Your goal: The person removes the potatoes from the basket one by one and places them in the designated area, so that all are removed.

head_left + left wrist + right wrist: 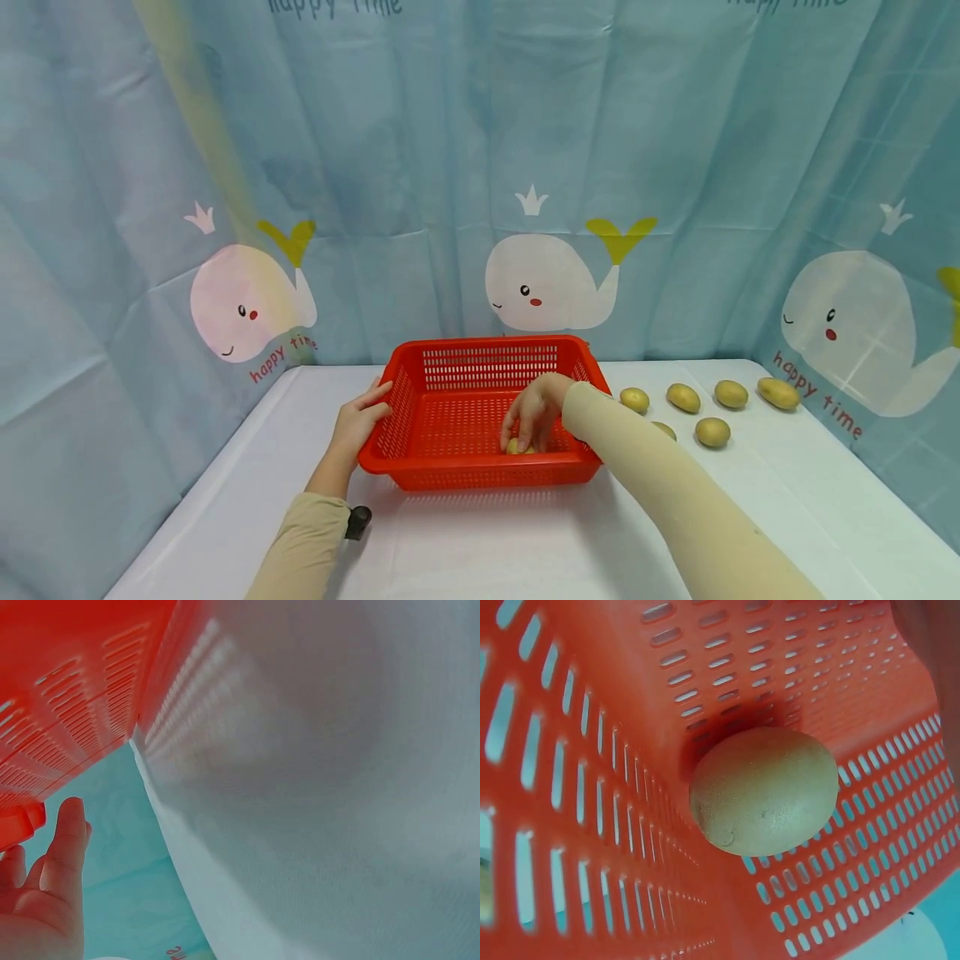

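Observation:
A red plastic basket (480, 468) with slotted walls stands on the table. My left hand (358, 421) holds its left rim, fingers over the edge; the left wrist view shows this hand (49, 900) by the rim from outside. Inside the basket, my right hand (536, 410) reaches down with bent fingers on a potato (517, 447) near the front wall. The front wall and the fingers hide part of that potato. In the right wrist view, a potato (765, 791) lies in a basket corner, and part of the right hand (930, 667) shows at the edge.
Several potatoes lie on the white table (757, 508) right of the basket, among them a near one (712, 432) and a far-right one (778, 393). My right forearm partly covers another potato (663, 429). A blue whale-print curtain (420, 275) hangs behind the table.

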A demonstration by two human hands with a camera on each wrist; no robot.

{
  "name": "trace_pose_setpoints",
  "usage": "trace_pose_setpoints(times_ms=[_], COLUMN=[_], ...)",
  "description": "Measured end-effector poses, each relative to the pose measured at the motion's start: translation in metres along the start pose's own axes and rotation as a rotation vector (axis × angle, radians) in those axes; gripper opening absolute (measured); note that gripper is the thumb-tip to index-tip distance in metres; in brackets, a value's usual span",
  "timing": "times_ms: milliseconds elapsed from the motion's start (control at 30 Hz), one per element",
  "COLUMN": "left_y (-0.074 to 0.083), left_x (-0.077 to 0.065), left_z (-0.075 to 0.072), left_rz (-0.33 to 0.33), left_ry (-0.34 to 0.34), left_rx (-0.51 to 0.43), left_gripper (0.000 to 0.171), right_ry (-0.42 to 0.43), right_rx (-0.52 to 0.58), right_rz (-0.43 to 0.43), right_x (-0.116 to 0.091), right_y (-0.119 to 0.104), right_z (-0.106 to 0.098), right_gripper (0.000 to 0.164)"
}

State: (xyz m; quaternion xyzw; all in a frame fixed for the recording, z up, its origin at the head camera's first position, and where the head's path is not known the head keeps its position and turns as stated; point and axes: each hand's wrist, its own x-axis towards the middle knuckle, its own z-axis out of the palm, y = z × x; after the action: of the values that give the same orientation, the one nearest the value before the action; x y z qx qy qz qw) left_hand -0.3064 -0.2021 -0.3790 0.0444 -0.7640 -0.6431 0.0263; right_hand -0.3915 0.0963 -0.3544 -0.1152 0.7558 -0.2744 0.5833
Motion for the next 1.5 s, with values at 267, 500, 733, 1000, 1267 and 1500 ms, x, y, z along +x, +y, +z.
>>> trace_pose_setpoints(times_ms=[267, 500, 733, 1000, 1267, 1500], left_y=[0.002, 0.002, 0.002, 0.002, 0.001, 0.001], left_x=[0.000, 0.001, 0.000, -0.001, 0.000, 0.001], left_z=[0.003, 0.004, 0.004, 0.001, -0.001, -0.001], left_rz=[0.010, 0.013, 0.008, 0.002, 0.010, 0.029], left_ry=[-0.011, -0.015, -0.017, -0.010, -0.026, -0.022], left_rx=[0.003, -0.006, 0.001, 0.016, -0.007, 0.012], left_gripper=[0.056, 0.055, 0.056, 0.056, 0.055, 0.055], right_ry=[-0.001, 0.023, 0.047, 0.124, 0.265, 0.406], right_rx=[-0.029, -0.048, -0.034, 0.009, 0.011, 0.053], right_rz=[-0.035, -0.075, -0.158, -0.268, -0.371, -0.406], right_x=[-0.007, -0.028, -0.048, -0.070, -0.099, -0.116], right_y=[0.006, 0.007, 0.004, 0.001, 0.008, 0.022], right_z=[-0.004, -0.007, -0.008, -0.004, -0.001, 0.001], right_gripper=[0.022, 0.025, 0.022, 0.021, 0.021, 0.026])
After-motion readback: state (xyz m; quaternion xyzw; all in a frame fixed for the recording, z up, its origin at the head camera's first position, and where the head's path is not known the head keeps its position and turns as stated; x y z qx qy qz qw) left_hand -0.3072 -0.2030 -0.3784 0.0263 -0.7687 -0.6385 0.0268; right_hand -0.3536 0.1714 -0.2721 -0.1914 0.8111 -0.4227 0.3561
